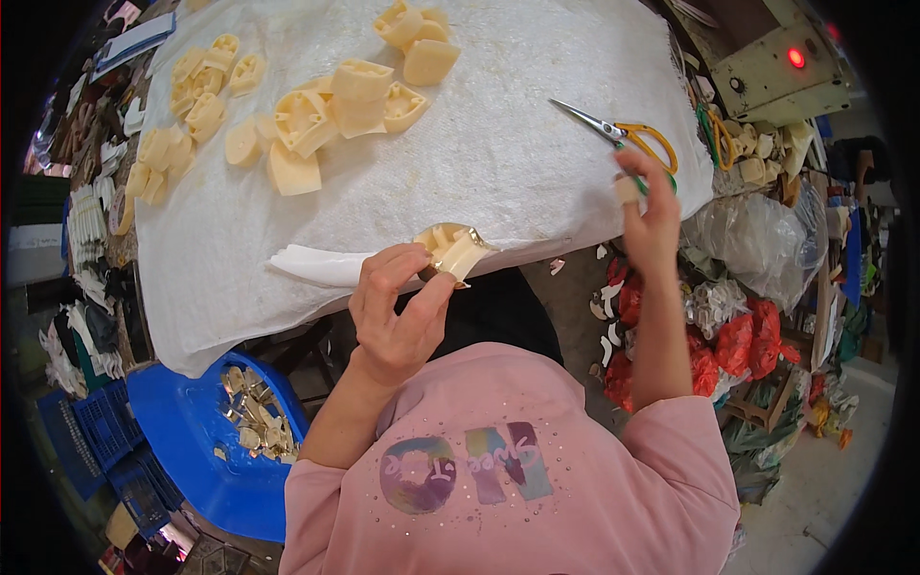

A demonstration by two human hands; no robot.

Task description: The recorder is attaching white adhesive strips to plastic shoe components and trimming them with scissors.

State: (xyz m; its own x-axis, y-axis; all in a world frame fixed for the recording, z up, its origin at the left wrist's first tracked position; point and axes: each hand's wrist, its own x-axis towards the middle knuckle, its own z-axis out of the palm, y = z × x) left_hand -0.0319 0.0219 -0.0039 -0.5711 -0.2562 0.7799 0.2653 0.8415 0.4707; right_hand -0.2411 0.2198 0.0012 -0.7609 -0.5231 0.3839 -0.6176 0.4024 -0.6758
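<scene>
My left hand [398, 302] is closed on a hollow cream plastic shoe heel [458, 251] with a shiny gold outer skin. It holds the heel at the table's near edge, with the hollow side showing. Off to the right, my right hand [652, 225] is raised, smeared by motion, with a beige patch at one fingertip. It overlaps the green handle of a pair of scissors [613, 129] with orange and green handles; whether it touches them is unclear. The scissor blades point to the far left. Several bare cream heels [307, 120] lie in loose groups on the table's far left half.
White woven sheeting [498, 134] covers the table. A blue tub [206, 479] with gold pieces stands at the lower left, beside blue crates [101, 422]. At right are a metal box [781, 77] with a red light, clear plastic bags [757, 235] and red bags [747, 340].
</scene>
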